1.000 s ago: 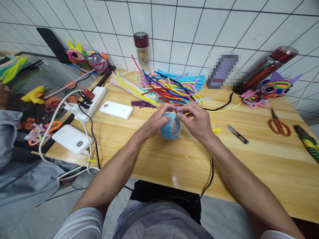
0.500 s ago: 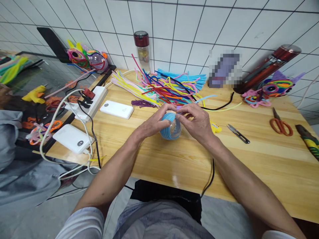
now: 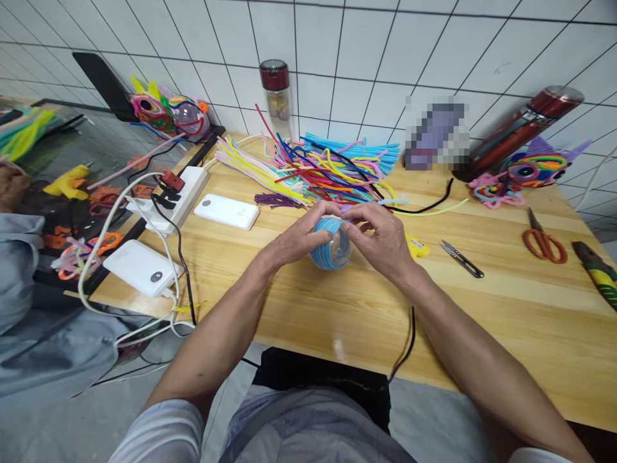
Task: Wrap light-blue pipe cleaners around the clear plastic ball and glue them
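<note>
A clear plastic ball (image 3: 343, 247), partly wound with light blue pipe cleaner (image 3: 322, 256), is between my hands above the wooden table. My left hand (image 3: 306, 233) is closed on its left side, with the thumb pressed on the blue windings. On the upper right, my right hand (image 3: 378, 233) pinches at the edge of the windings, its thumb against the ball. Something purple (image 3: 346, 208) shows between the fingertips of both hands. Beyond my right hand a light blue pipe cleaner end (image 3: 396, 202) sticks out. Fingers hide the far side of the ball.
Behind lies a pile of coloured pipe cleaners (image 3: 332, 170). A yellow glue gun (image 3: 417, 247) is partly hidden by my right wrist. Thread snips (image 3: 461, 259), scissors (image 3: 544, 244) and pliers (image 3: 596, 270) lie right. Power banks (image 3: 226, 212) and a power strip (image 3: 180, 199) stand left, near a co-worker's hand (image 3: 13, 186).
The free light blue end beyond my right hand has dropped and shows shorter. Both my hands stay almost in place on the ball. At the far left, the co-worker's hand has shifted.
</note>
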Demonstrator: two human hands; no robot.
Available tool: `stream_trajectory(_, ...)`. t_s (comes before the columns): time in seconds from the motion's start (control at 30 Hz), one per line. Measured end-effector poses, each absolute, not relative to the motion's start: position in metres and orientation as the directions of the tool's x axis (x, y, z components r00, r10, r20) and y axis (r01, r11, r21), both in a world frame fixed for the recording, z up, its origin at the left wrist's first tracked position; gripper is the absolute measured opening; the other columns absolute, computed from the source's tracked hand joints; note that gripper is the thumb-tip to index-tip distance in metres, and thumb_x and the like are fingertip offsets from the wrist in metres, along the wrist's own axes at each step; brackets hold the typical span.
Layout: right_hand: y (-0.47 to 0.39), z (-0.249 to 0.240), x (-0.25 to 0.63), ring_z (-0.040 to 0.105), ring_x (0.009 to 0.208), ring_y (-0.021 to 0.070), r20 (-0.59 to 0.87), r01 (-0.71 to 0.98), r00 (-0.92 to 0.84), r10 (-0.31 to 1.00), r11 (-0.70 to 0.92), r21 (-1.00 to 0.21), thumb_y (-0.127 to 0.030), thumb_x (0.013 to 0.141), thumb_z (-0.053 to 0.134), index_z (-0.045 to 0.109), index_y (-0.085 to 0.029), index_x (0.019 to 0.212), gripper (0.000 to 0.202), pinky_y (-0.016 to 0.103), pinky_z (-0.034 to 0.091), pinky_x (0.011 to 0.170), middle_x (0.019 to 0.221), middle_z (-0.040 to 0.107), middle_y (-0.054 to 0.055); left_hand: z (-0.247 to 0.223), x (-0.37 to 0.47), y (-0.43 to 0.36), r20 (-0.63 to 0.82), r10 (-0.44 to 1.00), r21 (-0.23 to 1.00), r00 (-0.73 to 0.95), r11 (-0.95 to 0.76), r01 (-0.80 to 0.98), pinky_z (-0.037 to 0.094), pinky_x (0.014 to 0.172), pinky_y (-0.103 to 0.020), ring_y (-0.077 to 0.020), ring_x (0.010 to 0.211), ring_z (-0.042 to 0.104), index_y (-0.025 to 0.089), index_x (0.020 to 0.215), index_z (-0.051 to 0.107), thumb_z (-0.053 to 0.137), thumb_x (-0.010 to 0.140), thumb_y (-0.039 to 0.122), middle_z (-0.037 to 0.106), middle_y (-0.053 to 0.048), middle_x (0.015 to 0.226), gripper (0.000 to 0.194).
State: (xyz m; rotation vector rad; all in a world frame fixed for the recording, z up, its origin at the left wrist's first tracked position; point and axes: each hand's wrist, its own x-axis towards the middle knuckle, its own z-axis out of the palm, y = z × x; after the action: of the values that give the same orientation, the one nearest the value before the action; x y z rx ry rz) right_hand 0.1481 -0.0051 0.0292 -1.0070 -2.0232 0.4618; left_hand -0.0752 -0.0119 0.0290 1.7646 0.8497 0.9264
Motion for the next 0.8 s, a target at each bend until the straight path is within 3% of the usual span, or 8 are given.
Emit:
stream_trajectory(0.1, -0.008, 0.031, 0.150, 0.077, 0.097, 0.0258, 0.474, 0.475, -0.382, 0.794, 0.608, -0.636, -0.039, 0.102, 0.070, 0.077, -0.028, 0.113, 0.018, 0.043, 0.066, 0.083, 0.114, 0.082, 0.008, 0.026, -0.075, -0.011, 0.235, 0.854, 0.936, 0.464, -0.328, 0.129, 0.048, 0.116, -0.048, -0.0311, 0.127, 0.061, 0.022, 0.120, 0.060, 0.062, 0.085, 0.032, 0.067, -0.010, 0.131, 0.036)
stream_trajectory(0.23, -0.013, 0.032, 0.151, 0.076, 0.112, 0.0289, 0.408, 0.447, -0.433, 0.804, 0.584, -0.677, -0.060, 0.101, 0.072, 0.072, -0.028, 0.124, 0.039, 0.043, 0.066, 0.086, 0.127, 0.079, 0.010, 0.022, -0.075, -0.010, 0.233, 0.862, 0.939, 0.450, -0.319, 0.125, 0.048, 0.118, -0.047, -0.0307, 0.132, 0.059, 0.022, 0.122, 0.060, 0.062, 0.086, 0.030, 0.067, -0.010, 0.135, 0.037)
stream_trajectory(0.37, -0.018, 0.029, 0.152, 0.069, 0.131, 0.0357, 0.393, 0.449, -0.515, 0.762, 0.630, -0.634, -0.071, 0.095, 0.075, 0.064, -0.029, 0.134, 0.059, 0.054, 0.063, 0.103, 0.141, 0.073, 0.014, 0.019, -0.075, -0.009, 0.233, 0.865, 0.943, 0.445, -0.313, 0.115, 0.047, 0.120, -0.048, -0.0314, 0.136, 0.059, 0.021, 0.124, 0.059, 0.061, 0.085, 0.028, 0.067, -0.011, 0.138, 0.040)
stream_trajectory(0.47, -0.021, 0.025, 0.152, 0.062, 0.143, 0.0413, 0.394, 0.464, -0.561, 0.728, 0.670, -0.579, -0.071, 0.089, 0.082, 0.056, -0.028, 0.144, 0.075, 0.065, 0.056, 0.114, 0.154, 0.064, 0.019, 0.018, -0.074, -0.009, 0.228, 0.866, 0.946, 0.445, -0.305, 0.109, 0.045, 0.123, -0.049, -0.0318, 0.143, 0.057, 0.022, 0.127, 0.058, 0.061, 0.087, 0.030, 0.065, -0.011, 0.142, 0.041)
stream_trajectory(0.63, -0.026, 0.018, 0.151, 0.048, 0.158, 0.0445, 0.353, 0.477, -0.603, 0.716, 0.678, -0.559, -0.057, 0.088, 0.087, 0.041, -0.028, 0.158, 0.089, 0.072, 0.047, 0.123, 0.171, 0.045, 0.023, 0.019, -0.074, -0.010, 0.212, 0.867, 0.947, 0.450, -0.296, 0.125, 0.042, 0.127, -0.051, -0.0329, 0.149, 0.054, 0.021, 0.132, 0.056, 0.058, 0.088, 0.030, 0.063, -0.012, 0.146, 0.045)
stream_trajectory(0.8, -0.027, 0.008, 0.149, 0.044, 0.161, 0.0451, 0.378, 0.488, -0.573, 0.727, 0.673, -0.555, -0.051, 0.086, 0.089, 0.037, -0.030, 0.160, 0.093, 0.075, 0.044, 0.125, 0.172, 0.042, 0.023, 0.018, -0.073, -0.010, 0.211, 0.867, 0.948, 0.451, -0.294, 0.121, 0.043, 0.126, -0.051, -0.0333, 0.146, 0.056, 0.021, 0.133, 0.056, 0.058, 0.088, 0.032, 0.064, -0.012, 0.145, 0.047)
